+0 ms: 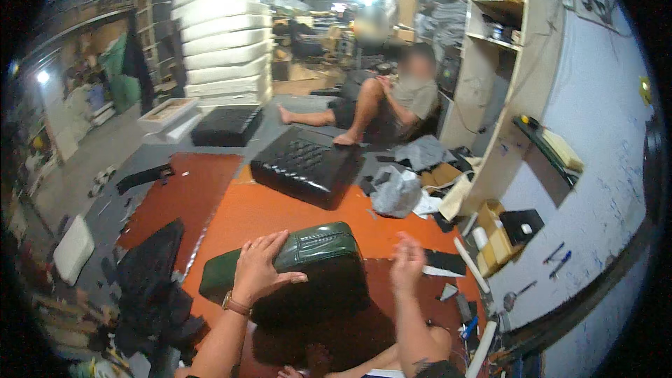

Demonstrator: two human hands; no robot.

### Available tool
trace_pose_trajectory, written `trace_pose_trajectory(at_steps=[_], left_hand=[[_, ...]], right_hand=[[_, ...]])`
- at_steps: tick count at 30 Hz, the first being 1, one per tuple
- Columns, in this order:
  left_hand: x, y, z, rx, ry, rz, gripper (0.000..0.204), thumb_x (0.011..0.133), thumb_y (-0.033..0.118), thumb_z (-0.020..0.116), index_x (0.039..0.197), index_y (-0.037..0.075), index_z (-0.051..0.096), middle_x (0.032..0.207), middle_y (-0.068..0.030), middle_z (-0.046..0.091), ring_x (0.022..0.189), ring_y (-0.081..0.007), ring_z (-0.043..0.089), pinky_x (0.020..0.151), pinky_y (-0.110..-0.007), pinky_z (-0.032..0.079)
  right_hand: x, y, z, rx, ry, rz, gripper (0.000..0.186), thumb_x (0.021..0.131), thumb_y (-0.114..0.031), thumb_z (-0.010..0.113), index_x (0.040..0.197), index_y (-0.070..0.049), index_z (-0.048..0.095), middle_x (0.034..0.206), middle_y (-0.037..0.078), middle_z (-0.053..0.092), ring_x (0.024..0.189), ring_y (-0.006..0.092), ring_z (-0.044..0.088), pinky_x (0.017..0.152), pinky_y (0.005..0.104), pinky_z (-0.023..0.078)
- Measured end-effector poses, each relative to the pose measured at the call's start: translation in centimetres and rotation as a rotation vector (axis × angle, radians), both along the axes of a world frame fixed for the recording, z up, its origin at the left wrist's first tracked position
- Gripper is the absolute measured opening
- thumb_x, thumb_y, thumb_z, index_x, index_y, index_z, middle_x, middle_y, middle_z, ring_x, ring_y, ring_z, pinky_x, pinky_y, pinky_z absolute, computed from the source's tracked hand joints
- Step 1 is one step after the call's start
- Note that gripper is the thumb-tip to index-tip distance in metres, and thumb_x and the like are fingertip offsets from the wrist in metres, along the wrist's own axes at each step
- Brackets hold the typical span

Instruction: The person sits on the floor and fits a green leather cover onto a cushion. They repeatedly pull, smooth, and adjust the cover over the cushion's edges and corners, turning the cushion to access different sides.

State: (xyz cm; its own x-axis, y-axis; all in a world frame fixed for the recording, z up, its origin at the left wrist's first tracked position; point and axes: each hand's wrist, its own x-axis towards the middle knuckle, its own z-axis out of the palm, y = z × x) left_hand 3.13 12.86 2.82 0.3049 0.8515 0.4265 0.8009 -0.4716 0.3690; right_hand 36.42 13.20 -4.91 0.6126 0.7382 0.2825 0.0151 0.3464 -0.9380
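A dark green, glossy cushion (324, 243) with a seam along its top edge stands tilted in front of me. My left hand (260, 264) lies on its upper left side, thumb spread from the fingers, and a brown-strapped watch (236, 304) is on that wrist. The cushion's front face is in deep shadow. Just off its right end, my right hand (408, 262) is raised in the air, slightly blurred, fingers pointing up. It appears to hold nothing. Beyond the green cushion lies a black tufted cushion (306, 164) on the orange sheet.
Orange sheet (234, 206) covers the floor. Farther back are another black cushion (226, 126), a stack of white foam blocks (224, 42) and a seated person (413, 94). Black fabric (150, 294) lies left. Grey scraps (397, 192), a yellowish box (493, 238) and shelving (514, 63) line the right.
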Motion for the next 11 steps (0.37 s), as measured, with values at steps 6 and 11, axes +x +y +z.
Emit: trace_pose_trajectory(at_steps=[6, 11], left_hand=[[-9.8, -3.2, -0.8, -0.076, -0.203, 0.089, 0.108, 0.068, 0.057, 0.094, 0.155, 0.006, 0.054, 0.154, -0.0157, 0.058, 0.142, -0.0348, 0.055, 0.122, -0.046, 0.039], [-15.6, -5.9, -1.4, -0.183, -0.479, 0.175, 0.104, 0.072, 0.025, 0.096, 0.16, 0.001, 0.045, 0.16, -0.0182, 0.053, 0.148, -0.0295, 0.05, 0.124, -0.04, 0.038]], right_hand=[[6.6, -7.6, 18.4, 0.543, -0.496, -0.055, 0.036, 0.111, -0.029, 0.059, 0.127, 0.002, 0.067, 0.127, 0.017, 0.071, 0.1, 0.0175, 0.065, 0.09, 0.0324, 0.053], [4.8, -20.1, 33.0, 0.993, -0.944, -0.003, 0.052, 0.108, -0.05, 0.055, 0.136, -0.006, 0.062, 0.137, 0.018, 0.065, 0.104, 0.0243, 0.064, 0.09, 0.0378, 0.053]])
